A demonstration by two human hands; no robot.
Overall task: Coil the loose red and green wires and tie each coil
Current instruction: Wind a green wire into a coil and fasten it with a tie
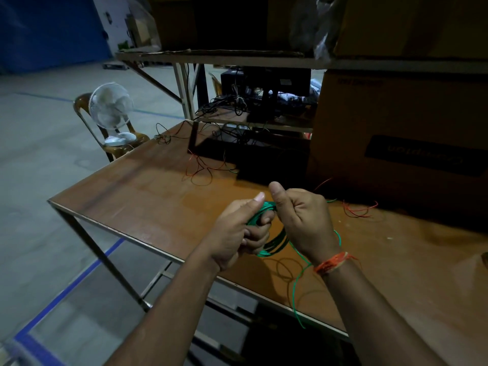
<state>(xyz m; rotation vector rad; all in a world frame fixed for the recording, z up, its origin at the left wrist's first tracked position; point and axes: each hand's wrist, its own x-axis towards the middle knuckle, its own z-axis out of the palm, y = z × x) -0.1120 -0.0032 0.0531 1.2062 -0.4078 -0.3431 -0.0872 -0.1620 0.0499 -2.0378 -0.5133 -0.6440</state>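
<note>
While both hands work above the near edge of the table, the scene reads so:

Green coil [274, 241]: a bundle of green loops held in the air between the two hands, hanging down toward 6 o'clock just above the table [148, 196].
Left hand [237, 233]: at 9 o'clock of the coil, fingers curled round the loops and thumb pressed along the top strand.
Right hand [303, 220]: at 3 o'clock of the coil, fingers curled into the palm, thumb up (whether they pinch the wire I cannot tell, since the back of the hand hides them).
Free tail [297, 291]: one green strand passes over the right wrist, then drops past the table edge toward 6 o'clock.
Wrist thread [334, 262]: orange, wound round the right wrist.
Red wire [356, 211]: loose on the table at 2 o'clock of the hands, well apart from them.
More red wire [200, 167]: tangled loops at 11 o'clock, near a dark box [264, 159].
Fan [112, 107]: white, on a chair at 10 o'clock, beyond the table.
</note>
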